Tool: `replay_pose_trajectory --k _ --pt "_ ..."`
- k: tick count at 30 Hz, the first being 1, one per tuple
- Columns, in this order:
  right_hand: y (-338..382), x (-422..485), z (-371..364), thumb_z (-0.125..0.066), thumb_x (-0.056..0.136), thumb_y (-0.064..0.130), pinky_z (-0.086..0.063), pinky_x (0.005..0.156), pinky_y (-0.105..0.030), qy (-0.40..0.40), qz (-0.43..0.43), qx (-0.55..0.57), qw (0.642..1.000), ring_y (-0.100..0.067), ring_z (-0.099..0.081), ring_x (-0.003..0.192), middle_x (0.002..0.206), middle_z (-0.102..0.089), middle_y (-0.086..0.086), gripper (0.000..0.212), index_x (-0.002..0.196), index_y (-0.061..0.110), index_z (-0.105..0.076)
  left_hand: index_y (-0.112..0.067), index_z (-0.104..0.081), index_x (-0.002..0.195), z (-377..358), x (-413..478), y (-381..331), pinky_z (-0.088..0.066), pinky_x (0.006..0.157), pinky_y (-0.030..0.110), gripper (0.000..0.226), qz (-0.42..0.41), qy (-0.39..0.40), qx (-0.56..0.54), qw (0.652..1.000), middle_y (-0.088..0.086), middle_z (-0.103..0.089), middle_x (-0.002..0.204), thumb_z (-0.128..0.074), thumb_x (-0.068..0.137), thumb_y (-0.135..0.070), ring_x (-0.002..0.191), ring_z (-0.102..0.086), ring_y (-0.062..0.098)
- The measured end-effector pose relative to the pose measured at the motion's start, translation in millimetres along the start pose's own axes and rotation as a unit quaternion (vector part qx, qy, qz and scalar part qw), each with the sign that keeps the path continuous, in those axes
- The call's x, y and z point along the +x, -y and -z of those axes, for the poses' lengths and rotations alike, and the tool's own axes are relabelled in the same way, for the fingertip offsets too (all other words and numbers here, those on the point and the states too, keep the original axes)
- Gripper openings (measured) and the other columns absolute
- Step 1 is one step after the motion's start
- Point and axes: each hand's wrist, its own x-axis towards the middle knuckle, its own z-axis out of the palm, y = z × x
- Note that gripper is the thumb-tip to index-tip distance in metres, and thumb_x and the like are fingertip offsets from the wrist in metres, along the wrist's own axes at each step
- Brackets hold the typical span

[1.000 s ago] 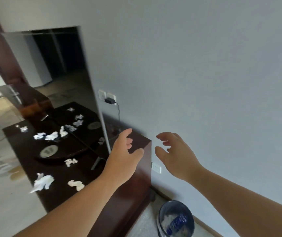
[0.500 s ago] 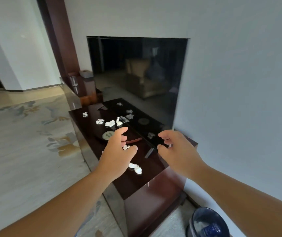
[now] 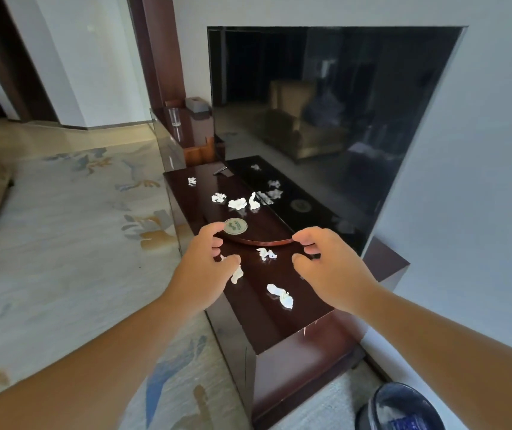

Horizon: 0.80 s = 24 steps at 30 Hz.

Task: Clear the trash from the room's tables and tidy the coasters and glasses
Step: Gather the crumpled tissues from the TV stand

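bench (image 3: 279,324) dark red-brown, glossy. paper scraps (image 3: 280,295) white. coaster (image 3: 235,226) pale, green logo. carpet (image 3: 62,243) cream, blue and gold floral pattern. TV (image 3: 341,103) black. wall (image 3: 481,181) light grey.

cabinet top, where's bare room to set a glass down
Bare wood lies at the near end of the cabinet top, between the nearest paper scrap and the front edge, and along the left edge between the coaster and the far scrap. Crowded: the scrap cluster by the TV.
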Motion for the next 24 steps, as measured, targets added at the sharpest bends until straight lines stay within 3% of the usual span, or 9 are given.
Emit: replay_pose_trajectory --k 5,9,13,18,24 --pt "-15.7 32.7 -6.1 -0.058 0.088 0.033 -0.044 0.081 -0.019 0.019 0.007 0.000 1.000 -0.002 -0.053 0.105 0.116 -0.052 0.015 0.033 0.121 0.036 -0.054 -0.033 -0.036 0.139 0.3 23.2 7.2 -0.039 0.076 0.018 0.059 0.018 -0.017 0.022 0.999 -0.008 -0.049 0.122 -0.063 0.087 -0.026 0.111 -0.050 0.007" --pt "-23.1 51.2 -17.5 -0.059 0.088 0.032 -0.040 0.079 -0.016 0.029 0.003 0.001 1.000 -0.001 -0.052 0.103 0.115 -0.051 0.016 0.031 0.118 0.037 -0.055 -0.035 -0.036 0.138 -5.0 41.6 9.2 -0.045 0.089 0.030 0.059 0.014 -0.009 0.030 0.999 -0.008 -0.049 0.123 -0.063 0.086 -0.026 0.111 -0.049 0.006" --pt "-26.4 67.1 -29.4 -0.059 0.088 0.033 -0.039 0.079 -0.016 0.037 -0.010 0.002 0.999 -0.001 -0.052 0.102 0.115 -0.050 0.017 0.030 0.118 0.037 -0.055 -0.038 -0.037 0.135 -7.1 65.5 18.8 -0.043 0.091 0.028 0.058 0.006 0.003 0.022 1.000 -0.010 -0.049 0.122 -0.064 0.085 -0.027 0.110 -0.050 0.004" --pt "-25.5 85.4 -49.7 -0.059 0.088 0.034 -0.035 0.075 -0.008 0.035 -0.048 -0.006 0.998 0.001 -0.052 0.101 0.114 -0.048 0.020 0.031 0.118 0.037 -0.055 -0.041 -0.039 0.132 -6.8 100.8 45.4 -0.040 0.088 0.025 0.055 0.000 0.047 0.010 0.999 -0.009 -0.049 0.123 -0.064 0.086 -0.025 0.111 -0.050 0.005" --pt "-11.8 108.9 -78.9 -0.059 0.088 0.031 -0.039 0.085 -0.018 -0.019 -0.135 -0.016 0.991 -0.001 -0.053 0.106 0.119 -0.052 0.015 0.032 0.119 0.035 -0.055 -0.041 -0.040 0.129 4.5 159.6 77.2 -0.041 0.091 0.026 0.051 -0.042 0.147 0.007 0.988 -0.011 -0.048 0.123 -0.062 0.086 -0.024 0.112 -0.049 0.005"
